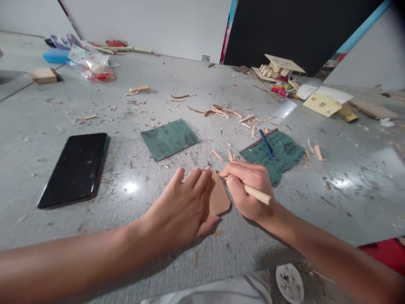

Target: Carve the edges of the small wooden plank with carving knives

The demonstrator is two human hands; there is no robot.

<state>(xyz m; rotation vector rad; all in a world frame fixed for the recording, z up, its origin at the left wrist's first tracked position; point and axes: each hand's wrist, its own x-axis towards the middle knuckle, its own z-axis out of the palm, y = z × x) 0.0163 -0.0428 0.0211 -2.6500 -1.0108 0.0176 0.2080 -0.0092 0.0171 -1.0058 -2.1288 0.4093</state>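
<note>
A small flat piece of wood (219, 198) with a rounded corner lies on the table in front of me. My left hand (191, 200) presses on it from the left, its fingers over the far part and its thumb along the near edge. Gripped in my right hand (248, 185) is a carving tool (257, 195) with a pale round wooden handle. The tool's front end meets the wood's far right edge, where my fingers mostly hide its tip. Thin wood shavings (230, 154) lie just beyond both hands.
Left of my hands lies a black phone (76, 166). Green sandpaper sheets (171, 137) lie beyond, with a blue pen-like tool (267, 144) on the right one (286, 152). Farther back are a wooden block (44, 76), plastic packets (98, 69) and a small stick model (278, 69).
</note>
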